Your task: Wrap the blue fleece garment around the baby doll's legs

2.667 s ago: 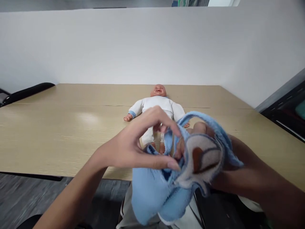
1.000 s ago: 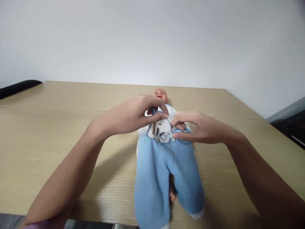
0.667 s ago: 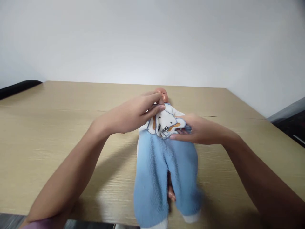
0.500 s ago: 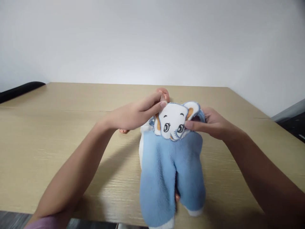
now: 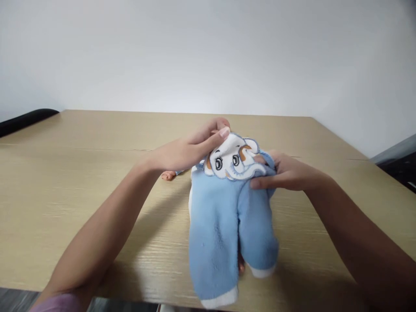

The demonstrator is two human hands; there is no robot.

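Note:
Blue fleece doll overalls point(image 5: 214, 216) with white cuffs hang over a doll near the table's front. An embroidered white elephant bib point(image 5: 227, 158) forms the top of the garment. My left hand point(image 5: 198, 145) pinches the bib's upper edge between thumb and fingers. My right hand point(image 5: 279, 171) grips the overalls at the right side, thumb on the front and fingers inside behind the strap. Of the doll, a small hand point(image 5: 169, 175) shows at the left and a bit of foot point(image 5: 241, 265) between the trouser legs; its head is hidden behind my left hand.
The wooden table point(image 5: 97, 173) reaches back to a pale wall point(image 5: 208, 56). A black curved object point(image 5: 29, 119) stands at the left edge, and dark items point(image 5: 398, 162) lie beyond the right edge.
My left hand has lifted the bib's edge, covering the doll's head. My right thumb has slid down from the elephant's eye to the blue cloth, and the bib has tilted and creased.

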